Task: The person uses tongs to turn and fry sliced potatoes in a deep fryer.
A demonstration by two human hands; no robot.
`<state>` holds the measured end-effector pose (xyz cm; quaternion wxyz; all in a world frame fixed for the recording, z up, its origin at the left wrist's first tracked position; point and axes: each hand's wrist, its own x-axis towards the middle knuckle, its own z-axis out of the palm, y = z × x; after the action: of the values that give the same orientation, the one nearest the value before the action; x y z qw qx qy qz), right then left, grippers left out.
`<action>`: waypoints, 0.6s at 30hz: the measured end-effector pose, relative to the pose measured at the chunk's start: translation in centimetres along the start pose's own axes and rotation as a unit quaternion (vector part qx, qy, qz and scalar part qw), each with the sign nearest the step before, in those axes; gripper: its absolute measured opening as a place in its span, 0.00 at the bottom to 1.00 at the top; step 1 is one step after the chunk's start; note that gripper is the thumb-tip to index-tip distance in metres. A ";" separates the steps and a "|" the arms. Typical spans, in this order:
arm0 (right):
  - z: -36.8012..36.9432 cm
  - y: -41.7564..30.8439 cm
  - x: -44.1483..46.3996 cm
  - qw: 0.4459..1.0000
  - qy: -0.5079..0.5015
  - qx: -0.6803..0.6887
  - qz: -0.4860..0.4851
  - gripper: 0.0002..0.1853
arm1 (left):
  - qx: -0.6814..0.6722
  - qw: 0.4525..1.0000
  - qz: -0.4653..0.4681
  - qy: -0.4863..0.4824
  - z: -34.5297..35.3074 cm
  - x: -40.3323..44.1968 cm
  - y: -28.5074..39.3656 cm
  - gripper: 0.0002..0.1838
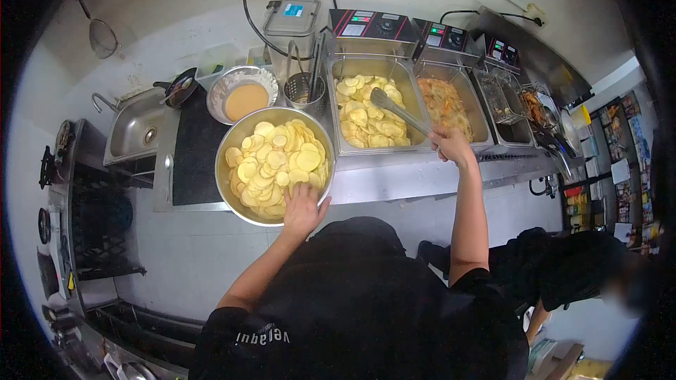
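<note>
At far left a sink (pixel 134 142) is standing beside a black mat (pixel 201 169). A small bowl (pixel 215 102) is holding tan batter (pixel 246 103), and next to it a big bowl (pixel 231 139) of pale slices (pixel 271 162) is sitting at the counter's (pixel 373 183) edge. The left hand (pixel 304 210) is resting on those slices, its grip loose — fingers spread, thumb apart. Further right, the right hand's (pixel 451 146) grip is closing round a utensil (pixel 406 115) — its head lying over more slices (pixel 366 130) in the left fryer (pixel 352 65). Orange-brown food (pixel 440 102) is filling the next fryer (pixel 480 119).
</note>
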<state>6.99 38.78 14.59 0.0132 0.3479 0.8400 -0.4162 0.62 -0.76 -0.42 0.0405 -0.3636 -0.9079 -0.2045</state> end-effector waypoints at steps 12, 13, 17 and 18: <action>0.1 0.1 -1.8 1.000 -0.003 0.029 -0.002 0.14 | -0.029 0.999 -0.006 -0.028 -0.5 0.1 0.2 0.24; 0.3 0.4 -1.5 1.000 0.001 0.016 -0.003 0.14 | -0.029 0.999 -0.006 -0.029 -0.6 0.1 0.2 0.24; 0.9 -0.1 -1.3 0.999 0.003 -0.040 -0.010 0.14 | -0.015 0.999 -0.009 -0.034 -0.6 0.0 0.2 0.23; 0.8 -0.4 -1.6 0.999 0.009 -0.038 -0.006 0.14 | -0.014 0.999 -0.011 -0.038 -0.6 0.1 0.2 0.23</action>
<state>7.69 37.10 14.84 0.0169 0.3459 0.8573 -0.3808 0.65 -0.75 0.21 -0.0015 -0.3616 -0.9098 -0.2037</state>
